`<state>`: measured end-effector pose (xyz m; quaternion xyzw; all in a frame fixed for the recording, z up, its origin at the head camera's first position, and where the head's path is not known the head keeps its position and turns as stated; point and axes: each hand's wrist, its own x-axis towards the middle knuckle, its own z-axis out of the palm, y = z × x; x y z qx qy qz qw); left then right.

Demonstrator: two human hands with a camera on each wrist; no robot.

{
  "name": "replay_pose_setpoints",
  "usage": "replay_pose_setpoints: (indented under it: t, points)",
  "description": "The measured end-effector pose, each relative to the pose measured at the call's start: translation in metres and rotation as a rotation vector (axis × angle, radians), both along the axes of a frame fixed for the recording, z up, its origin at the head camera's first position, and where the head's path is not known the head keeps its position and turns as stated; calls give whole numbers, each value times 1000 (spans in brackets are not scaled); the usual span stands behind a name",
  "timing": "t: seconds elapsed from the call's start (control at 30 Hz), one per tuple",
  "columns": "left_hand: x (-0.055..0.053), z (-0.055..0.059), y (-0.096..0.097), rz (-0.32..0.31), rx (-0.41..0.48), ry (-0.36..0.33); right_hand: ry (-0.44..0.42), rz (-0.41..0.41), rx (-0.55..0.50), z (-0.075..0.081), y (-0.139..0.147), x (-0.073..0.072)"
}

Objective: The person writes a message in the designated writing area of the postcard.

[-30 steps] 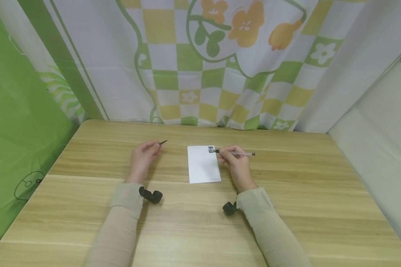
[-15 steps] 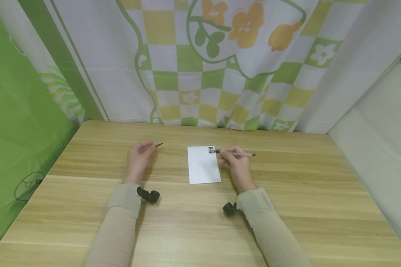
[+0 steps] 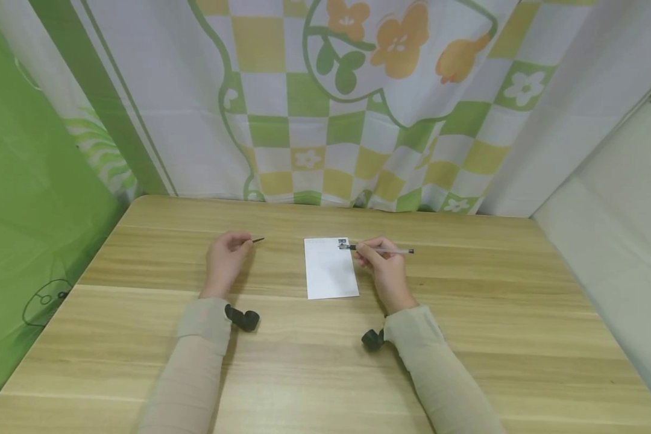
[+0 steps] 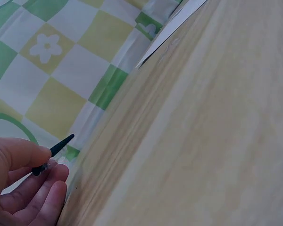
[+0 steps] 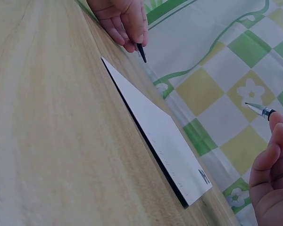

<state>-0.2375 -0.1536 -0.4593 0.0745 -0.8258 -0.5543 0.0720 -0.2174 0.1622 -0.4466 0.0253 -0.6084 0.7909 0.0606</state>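
Note:
In the head view, a white notepad (image 3: 330, 271) lies between my hands, with a small black mark (image 3: 342, 241) at its far right corner. My right hand (image 3: 387, 271) pinches a slim pen (image 3: 396, 249) beside the pad. The pen's uncapped tip overlaps that corner in the head view, and in the right wrist view it shows raised above the pad. Left of the pad, my left hand (image 3: 223, 262) pinches a black pen cap (image 4: 62, 145) between thumb and fingers. The cap's narrow end points out toward the pad; the fingers hide its other end.
The wooden table (image 3: 304, 374) reaches back to a checked, flower-patterned curtain (image 3: 325, 129). Green cloth (image 3: 38, 199) hangs along the left side, and a pale panel (image 3: 618, 181) stands at the right. A small black camera (image 3: 243, 318) sits on each wrist.
My left hand has drawn a little left, away from the notepad, and the pen cap in it now lies flatter. The right hand and its pen have hardly moved.

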Motion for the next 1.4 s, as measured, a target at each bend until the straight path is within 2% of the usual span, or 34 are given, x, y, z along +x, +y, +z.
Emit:
replay_pose_setpoints:
  t: [0.23, 0.5, 0.9, 1.2, 1.4]
  points:
    - [1, 1, 1, -17, -75, 27, -15, 4, -15, -2, 0, -1]
    - [2, 3, 1, -35, -114, 26, -23, -1, -23, -1, -1, -1]
    - [2, -1, 1, -63, -213, 22, -29, 11, -41, -1, -3, 0]
    - [3, -1, 1, -73, -242, 20, -93, -2, -4, -1, -2, 1]
    - [3, -1, 2, -77, -235, 21, -92, -7, -16, -2, -3, 0]
